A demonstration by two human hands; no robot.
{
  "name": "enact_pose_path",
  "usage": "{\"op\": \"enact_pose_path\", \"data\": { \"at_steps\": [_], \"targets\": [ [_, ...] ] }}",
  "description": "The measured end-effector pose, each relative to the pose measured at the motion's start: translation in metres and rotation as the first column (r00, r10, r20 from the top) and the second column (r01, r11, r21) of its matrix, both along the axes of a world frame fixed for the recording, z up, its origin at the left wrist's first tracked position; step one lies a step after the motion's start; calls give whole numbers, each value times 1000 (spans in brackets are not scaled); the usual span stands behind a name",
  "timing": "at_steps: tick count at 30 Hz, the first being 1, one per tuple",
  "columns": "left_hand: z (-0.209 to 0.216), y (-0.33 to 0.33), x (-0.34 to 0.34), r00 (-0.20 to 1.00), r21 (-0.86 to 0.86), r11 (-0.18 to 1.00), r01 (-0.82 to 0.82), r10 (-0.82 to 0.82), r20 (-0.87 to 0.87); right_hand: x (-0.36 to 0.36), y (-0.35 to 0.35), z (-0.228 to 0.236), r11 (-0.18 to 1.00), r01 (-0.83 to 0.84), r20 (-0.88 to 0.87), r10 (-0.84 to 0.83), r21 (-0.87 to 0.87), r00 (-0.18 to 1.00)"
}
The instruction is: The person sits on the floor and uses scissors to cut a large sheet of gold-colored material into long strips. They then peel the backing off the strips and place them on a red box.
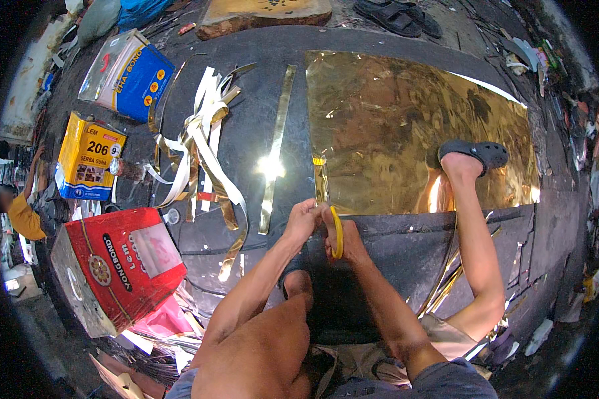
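A large shiny gold sheet (393, 126) lies flat on the dark work surface, its left edge near my hands. My right hand (345, 241) is closed round the yellow handle of a pair of scissors (338, 233), whose blades point away from me at the sheet's near left corner. Beside it, my left hand (302, 221) is pinched at that corner, the fingers close to the blades; the exact grip is partly hidden. Further left lies a straight, narrow gold strip (278, 149), touched by neither hand. My right foot, in a dark clog (482, 154), rests on the sheet.
A tangled bundle of gold and white strips (203, 133) lies to the left. Beyond it stand a blue and white can (140, 76), a yellow can (90, 156) and a red can (123, 259). A wooden block (263, 16) and sandals (396, 16) are at the far side. Another person (25, 213) is at far left.
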State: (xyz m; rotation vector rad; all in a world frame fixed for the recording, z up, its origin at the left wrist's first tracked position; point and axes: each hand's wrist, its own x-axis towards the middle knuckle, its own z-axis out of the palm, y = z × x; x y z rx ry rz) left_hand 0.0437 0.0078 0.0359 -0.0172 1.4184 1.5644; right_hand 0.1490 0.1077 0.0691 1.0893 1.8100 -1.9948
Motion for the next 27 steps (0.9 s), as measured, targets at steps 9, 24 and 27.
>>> {"op": "enact_pose_path", "data": {
  "at_steps": [9, 24, 27],
  "targets": [
    [48, 5, -6, 998, -88, 995, 55, -58, -34, -67, 36, -7, 889, -135, -108, 201, 437, 974],
    [100, -2, -9, 995, -166, 984, 60, -73, -72, -207, 110, -18, 963, 11, 54, -26, 269, 998],
    [106, -9, -8, 988, -105, 993, 57, -71, -137, -248, 130, -13, 972, 54, 63, -70, 228, 996]
  ]
}}
